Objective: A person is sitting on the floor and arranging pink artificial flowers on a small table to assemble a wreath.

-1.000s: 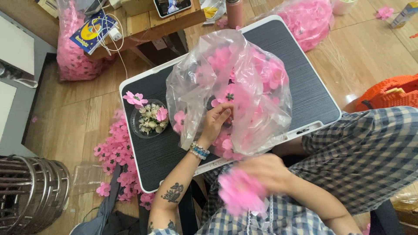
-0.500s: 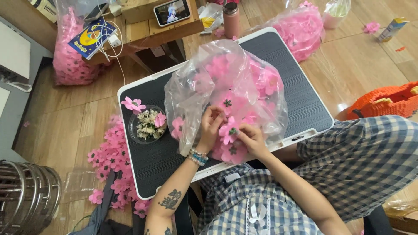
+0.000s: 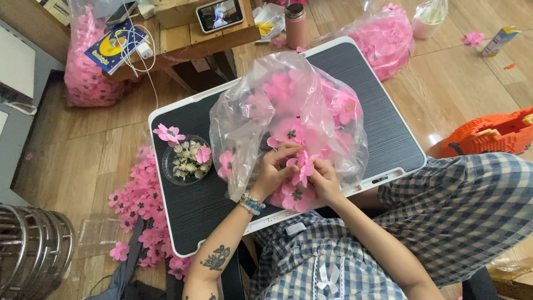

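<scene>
A clear plastic bag (image 3: pixel 261 111) full of pink fabric flowers lies on the black lap table (image 3: pixel 383 133). My left hand (image 3: pixel 273 169) and my right hand (image 3: pixel 323 179) meet at the bag's open mouth, both pinching the same pink flower (image 3: pixel 302 165) with a dark centre. More pink flowers (image 3: pixel 294 195) spill from the bag under my hands. A beaded bracelet sits on my left wrist. Left of the bag stands a small clear bowl (image 3: pixel 186 160) of pale flower centres, with a pink flower (image 3: pixel 168 133) on its rim.
Several pink flowers (image 3: pixel 139 200) lie on the wooden floor left of the table. Other bags of pink flowers rest at the back left (image 3: pixel 89 83) and back right (image 3: pixel 383 41). A wooden bench with a phone (image 3: pixel 220 14), a bottle (image 3: pixel 295 26), an orange basket (image 3: pixel 488 133), a metal fan cage (image 3: pixel 28 255).
My right hand came up from my lap, where it held a bunch of flowers, to the bag's mouth. Both hands now grip one flower together.
</scene>
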